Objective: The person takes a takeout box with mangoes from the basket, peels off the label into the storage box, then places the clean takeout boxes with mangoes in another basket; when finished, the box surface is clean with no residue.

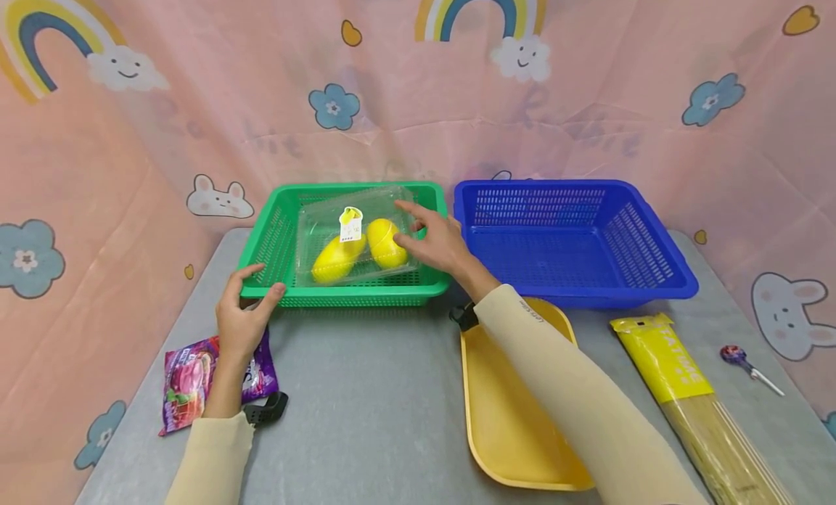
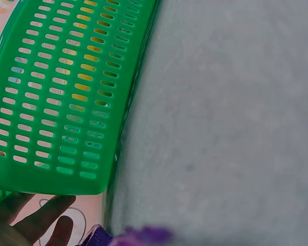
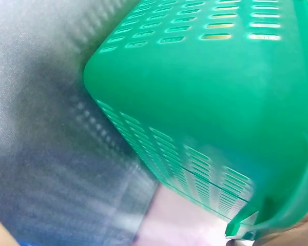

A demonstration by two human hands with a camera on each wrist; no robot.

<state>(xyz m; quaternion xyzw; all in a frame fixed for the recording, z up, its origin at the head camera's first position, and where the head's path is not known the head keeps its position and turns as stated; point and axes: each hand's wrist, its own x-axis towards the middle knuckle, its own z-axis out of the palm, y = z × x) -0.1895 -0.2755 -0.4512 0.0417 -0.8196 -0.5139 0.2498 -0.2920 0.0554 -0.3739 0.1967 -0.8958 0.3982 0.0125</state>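
Note:
In the head view, a clear plastic box (image 1: 320, 226) with two yellow mango-like fruits (image 1: 387, 244) and a white label lies tilted inside the green basket (image 1: 359, 293). My right hand (image 1: 437, 240) is over the box's right side with its fingers extended; whether they touch it is unclear. At the basket's front left corner is my left hand (image 1: 242, 320), thumb and fingers spread about the rim. The left wrist view shows its fingers (image 2: 46, 218) beside the basket corner. Beneath the left forearm lie shiny purple and pink snack packets (image 1: 186, 385).
A blue basket (image 1: 542, 251) stands right of the green one. In front of it, a yellow tray (image 1: 516, 425) lies partly under my right forearm. Further right are a yellow-topped pack of noodles (image 1: 679, 382) and a wrapped lollipop (image 1: 734, 356). A pink printed curtain (image 1: 405, 70) hangs behind the table.

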